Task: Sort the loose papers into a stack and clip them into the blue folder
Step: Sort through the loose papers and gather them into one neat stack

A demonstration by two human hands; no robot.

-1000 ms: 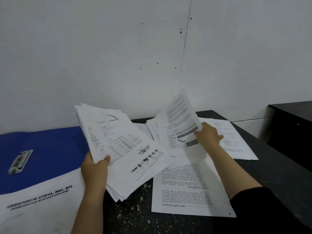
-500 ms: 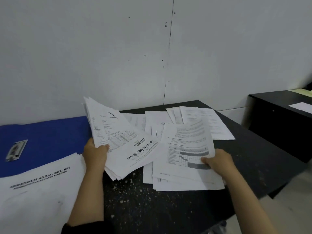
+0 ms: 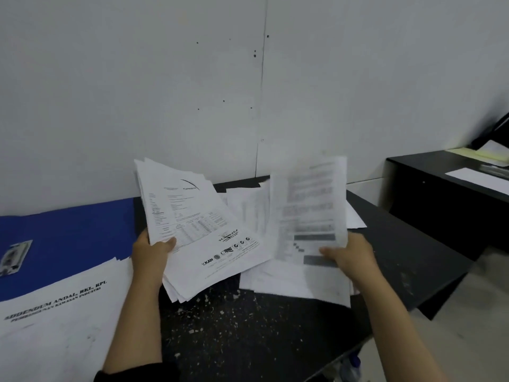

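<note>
My left hand (image 3: 150,255) grips a thick, fanned stack of printed papers (image 3: 198,230), tilted up above the dark table. My right hand (image 3: 349,256) pinches the lower edge of a second bundle of printed sheets (image 3: 308,213), lifted and blurred. More loose papers (image 3: 292,282) lie flat on the table under and behind that bundle. The open blue folder (image 3: 68,232) lies flat at the left, with its metal clip (image 3: 13,256) near the left edge. A white title sheet (image 3: 55,312) with bold print covers the folder's near part.
The dark table (image 3: 248,334) is speckled with white flecks near its front; its right edge drops to the floor. A second black desk (image 3: 440,188) with papers and a yellow pad (image 3: 479,155) stands at the right. A white wall closes the back.
My right hand has lifted its bundle of sheets off the table, raising it upright beside the stack in my left hand. The view has shifted slightly.
</note>
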